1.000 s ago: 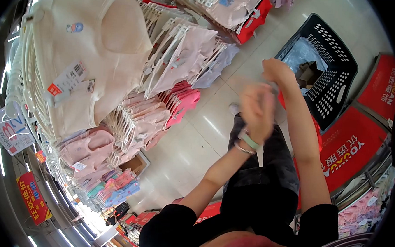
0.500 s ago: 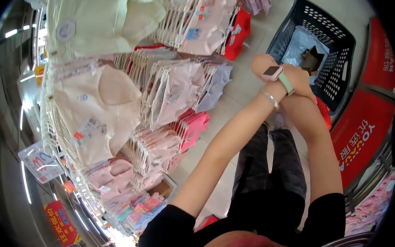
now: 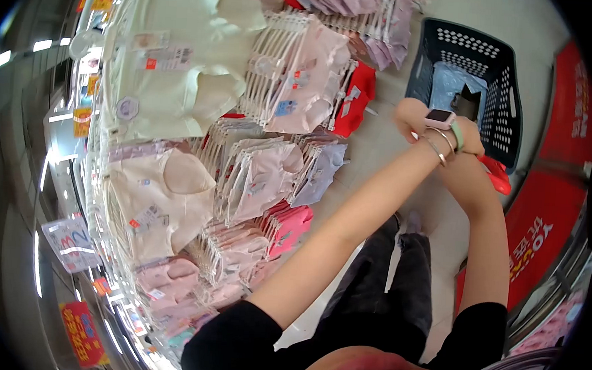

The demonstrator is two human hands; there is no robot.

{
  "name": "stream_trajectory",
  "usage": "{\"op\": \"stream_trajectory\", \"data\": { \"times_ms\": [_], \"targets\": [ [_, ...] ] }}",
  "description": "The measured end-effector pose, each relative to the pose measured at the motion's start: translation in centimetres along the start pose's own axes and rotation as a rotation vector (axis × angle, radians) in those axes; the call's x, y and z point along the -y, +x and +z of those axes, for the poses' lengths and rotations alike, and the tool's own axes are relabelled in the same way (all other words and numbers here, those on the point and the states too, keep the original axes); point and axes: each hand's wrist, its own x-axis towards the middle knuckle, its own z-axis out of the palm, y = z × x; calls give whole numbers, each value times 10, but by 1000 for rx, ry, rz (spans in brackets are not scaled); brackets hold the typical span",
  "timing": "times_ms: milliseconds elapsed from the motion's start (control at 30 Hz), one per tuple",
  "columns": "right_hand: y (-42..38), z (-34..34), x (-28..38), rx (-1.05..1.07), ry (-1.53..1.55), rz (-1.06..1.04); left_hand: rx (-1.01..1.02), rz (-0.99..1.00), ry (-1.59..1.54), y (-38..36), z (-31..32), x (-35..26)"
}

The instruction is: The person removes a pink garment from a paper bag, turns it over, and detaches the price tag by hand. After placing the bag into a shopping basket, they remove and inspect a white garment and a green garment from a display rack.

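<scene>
My forearms cross in front of me at the wrists. My left hand (image 3: 472,136), with a pink-cased watch (image 3: 440,118) and bracelets (image 3: 436,146) at its wrist, is over my right forearm, beside the near edge of a dark shopping basket (image 3: 515,117). Left of that wrist, my right hand (image 3: 412,116) looks rounded and is partly covered. The fingers of both hands are too hidden to read. A red piece (image 3: 496,174) shows just beyond my right forearm, by the basket. Inside the basket lie a light blue plastic package (image 3: 451,82) and a dark item (image 3: 466,102).
Racks of hanging underwear (image 3: 159,204) fill the left side, in pale green, cream, pink and red. Red printed panels (image 3: 544,220) line the right. Grey floor tiles (image 3: 373,149) run between them. My legs (image 3: 371,278) are below.
The view has shifted, so the racks appear lower and further right. The basket appears slightly lower and further left. My hands have moved right in the view, closer over the basket's near edge.
</scene>
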Motion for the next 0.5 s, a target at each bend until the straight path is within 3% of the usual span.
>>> {"op": "stream_trajectory", "data": {
  "times_ms": [100, 367, 500],
  "targets": [
    [9, -12, -8, -105, 38, 98, -22, -1, -32, 14, -8, -3],
    [-66, -40, -29, -548, 315, 763, 187, 36, -17, 46, -14, 10],
    [-64, 7, -110, -161, 0, 446, 199, -65, 109, 49, -9, 32]
  ]
}}
